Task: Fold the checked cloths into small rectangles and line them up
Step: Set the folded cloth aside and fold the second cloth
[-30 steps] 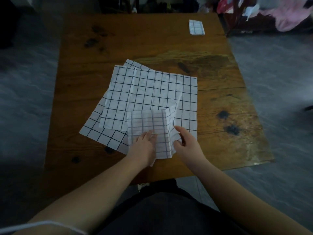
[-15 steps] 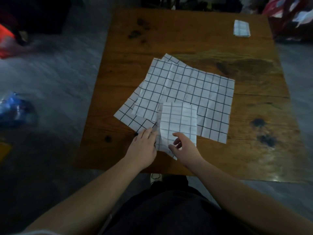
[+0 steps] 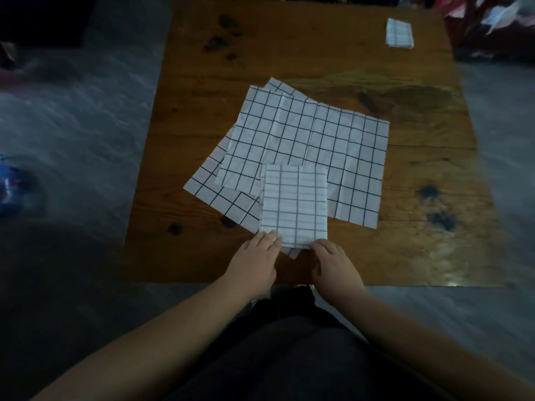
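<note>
Fingers of left hand (image 3: pixel 254 261) flat on folded cloth (image 3: pixel 293 204) | right hand (image 3: pixel 335 264) pinches its edge

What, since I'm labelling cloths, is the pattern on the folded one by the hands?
The folded cloth is white with a dark grid; head view.

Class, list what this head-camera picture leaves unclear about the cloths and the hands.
1. Flat cloths: count unclear in the head view; upper sheets cover lower ones.
2. Folded cloth: layers hidden under its top face.
3. Right hand: curled fingers hide whether it pinches the edge.
4. Far folded cloth: too small, blurred.
</note>
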